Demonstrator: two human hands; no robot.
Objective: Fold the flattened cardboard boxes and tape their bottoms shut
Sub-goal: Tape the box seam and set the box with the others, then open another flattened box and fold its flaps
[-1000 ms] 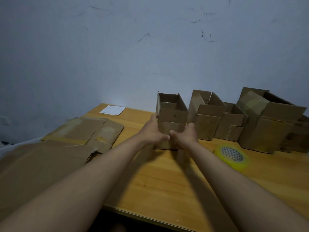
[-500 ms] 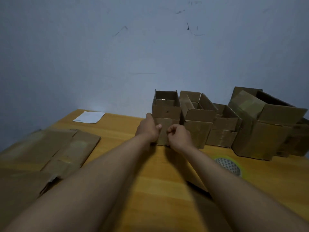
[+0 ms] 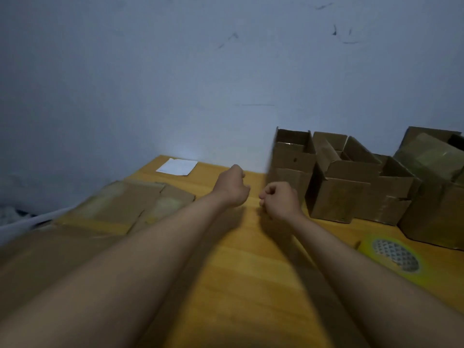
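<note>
Both hands are out over the desk (image 3: 241, 259) and neither one is holding anything. The left hand (image 3: 232, 188) has its fingers loosely curled, sitting a bit left of the nearest folded box (image 3: 292, 162), not touching it. The right hand (image 3: 280, 200) is curled into a loose fist, fingers (image 3: 266, 195) tucked in, just in front of that same box's lower left corner; can't quite tell if the knuckles brush the cardboard, it looks like a small gap.

That box stands upright with its top flaps up, at the left end of a row of folded boxes along the wall: second box (image 3: 344, 182) right beside it, third box (image 3: 391, 194), then a bigger box (image 3: 437, 197) at the right edge. Flattened cardboard (image 3: 120, 207) lies stacked on the left side of the desk. A yellow tape roll (image 3: 395, 258) lies flat near the right forearm. A white paper (image 3: 177, 167) is back by the wall.
</note>
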